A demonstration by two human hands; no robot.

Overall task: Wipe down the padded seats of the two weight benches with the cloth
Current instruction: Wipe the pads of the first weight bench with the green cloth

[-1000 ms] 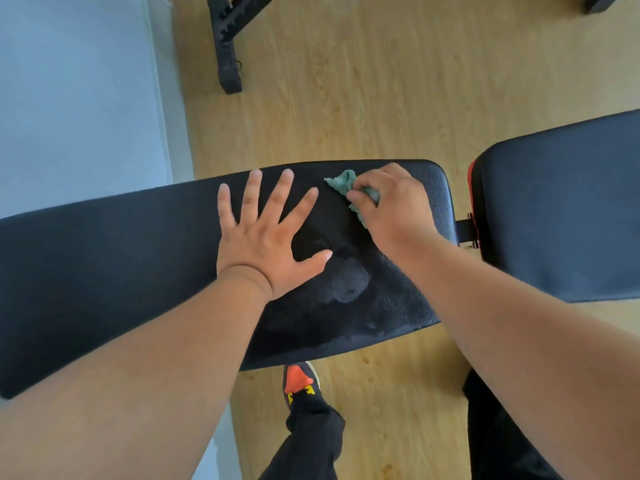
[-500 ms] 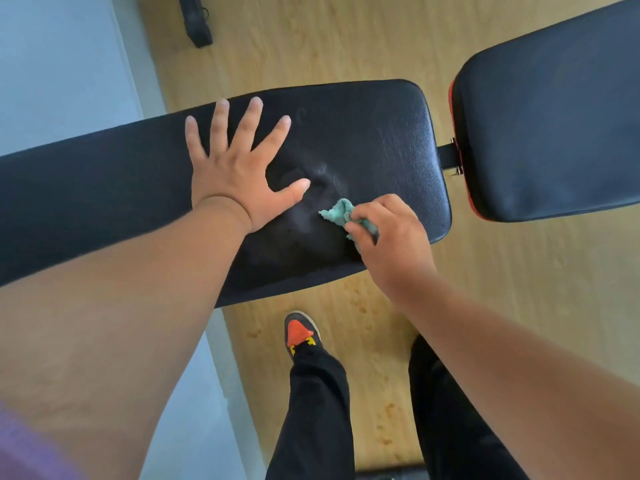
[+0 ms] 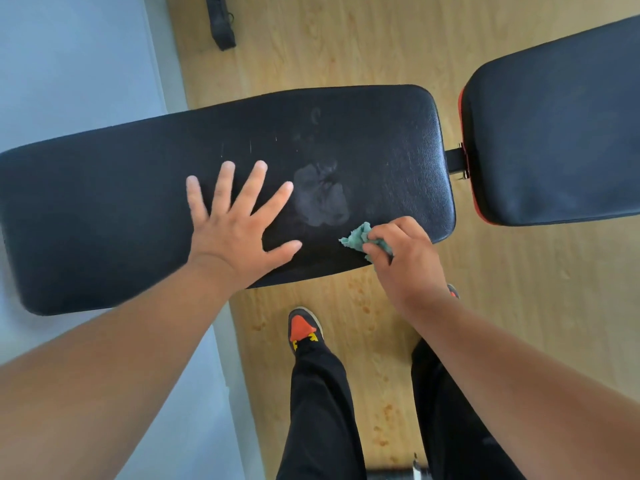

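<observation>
A long black padded bench seat [image 3: 381, 140] runs across the view. A damp pale smear [image 3: 322, 197] marks its middle. My left hand [image 3: 239, 223] lies flat on the pad with fingers spread, just left of the smear. My right hand [image 3: 405, 251] grips a bunched teal cloth [image 3: 356, 235] against the pad's near right corner. A second black pad [image 3: 554, 126] with a red edge sits to the right, joined by a short bracket [image 3: 457, 161].
Wooden floor [image 3: 346, 39] lies beyond and beneath the bench. A pale blue mat [image 3: 69, 64] covers the left side. A black equipment foot [image 3: 221, 22] rests on the floor at the top. My legs and an orange-toed shoe [image 3: 303, 329] stand below the bench.
My right hand dragged the cloth from the pad's far edge to its near right corner. My left hand slid toward the near edge, uncovering the damp smear.
</observation>
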